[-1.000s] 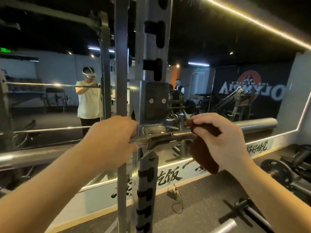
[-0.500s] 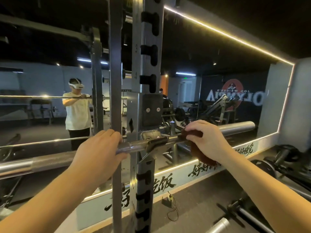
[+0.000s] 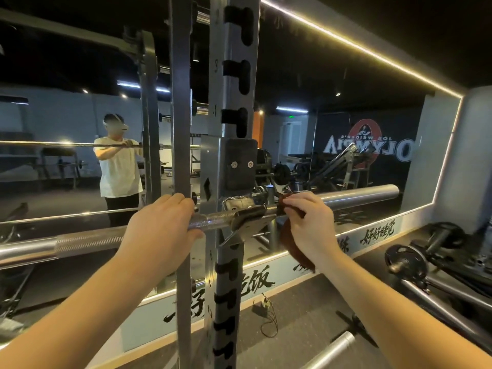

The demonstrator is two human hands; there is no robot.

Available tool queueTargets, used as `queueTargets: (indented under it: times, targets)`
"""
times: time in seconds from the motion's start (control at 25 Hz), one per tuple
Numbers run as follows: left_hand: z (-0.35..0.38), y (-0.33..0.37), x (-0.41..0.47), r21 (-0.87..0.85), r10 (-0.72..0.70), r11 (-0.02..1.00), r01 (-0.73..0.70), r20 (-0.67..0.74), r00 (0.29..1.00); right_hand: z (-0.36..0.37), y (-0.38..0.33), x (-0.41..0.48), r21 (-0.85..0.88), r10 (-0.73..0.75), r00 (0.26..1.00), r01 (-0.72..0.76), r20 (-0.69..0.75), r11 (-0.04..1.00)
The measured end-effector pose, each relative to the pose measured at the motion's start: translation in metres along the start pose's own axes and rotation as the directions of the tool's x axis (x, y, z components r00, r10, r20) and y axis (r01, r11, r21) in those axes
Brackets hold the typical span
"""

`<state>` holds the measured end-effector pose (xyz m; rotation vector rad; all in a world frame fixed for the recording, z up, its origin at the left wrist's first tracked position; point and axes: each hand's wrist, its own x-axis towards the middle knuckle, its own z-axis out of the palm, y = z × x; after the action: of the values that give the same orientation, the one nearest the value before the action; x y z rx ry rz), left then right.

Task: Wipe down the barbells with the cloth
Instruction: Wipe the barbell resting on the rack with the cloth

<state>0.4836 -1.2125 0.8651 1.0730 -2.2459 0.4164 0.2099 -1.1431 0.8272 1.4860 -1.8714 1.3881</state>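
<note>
A steel barbell (image 3: 87, 242) lies across the hook (image 3: 249, 218) of a squat rack, its smooth sleeve (image 3: 362, 197) reaching out to the right. My left hand (image 3: 159, 230) grips the knurled shaft just left of the rack upright. My right hand (image 3: 310, 225) holds a dark brown cloth (image 3: 290, 242) wrapped on the bar just right of the hook, where shaft meets sleeve. The cloth's loose end hangs below my palm.
The rack upright (image 3: 229, 102) with black slots stands between my hands. A wall mirror (image 3: 346, 115) behind reflects the gym and a person in a white shirt. Weight plates (image 3: 406, 262) and bars lie on the floor at right; another bar end (image 3: 332, 347) lies below.
My right hand with the cloth has slid left along the bar toward the hook. The camera view has shifted, and my left hand keeps its grip on the shaft.
</note>
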Motion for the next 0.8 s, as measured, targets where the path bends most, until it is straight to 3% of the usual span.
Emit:
queueTargets:
  times: [0.16,0.32,0.4,0.52,0.68,0.8]
  targets:
    - [0.004,-0.002,-0.002,-0.024,0.005,1.0,-0.005,-0.018,1.0,-0.02,-0.016,0.02,0.125,-0.05,0.949,0.012,0.311,0.992]
    - [0.006,-0.008,-0.003,-0.074,0.012,0.997,-0.012,0.009,1.0,-0.034,-0.043,0.065,0.113,-0.201,0.923,0.173,0.328,0.978]
    - [0.006,-0.01,-0.003,-0.088,0.015,0.996,-0.013,0.025,1.0,-0.026,-0.062,0.075,0.161,-0.294,0.846,0.248,0.444,0.955]
    - [0.002,-0.013,-0.003,-0.08,-0.008,0.997,0.011,0.03,1.0,-0.01,-0.098,0.087,0.24,-0.426,0.658,0.357,0.621,0.902]
    - [-0.001,-0.013,0.001,-0.081,-0.021,0.996,0.023,0.026,0.999,0.024,-0.129,0.092,0.231,-0.476,0.43,0.507,0.767,0.83]
    - [0.0,-0.014,0.002,-0.077,-0.021,0.997,0.023,0.032,0.999,0.031,-0.126,0.098,0.25,-0.464,0.38,0.492,0.8,0.834]
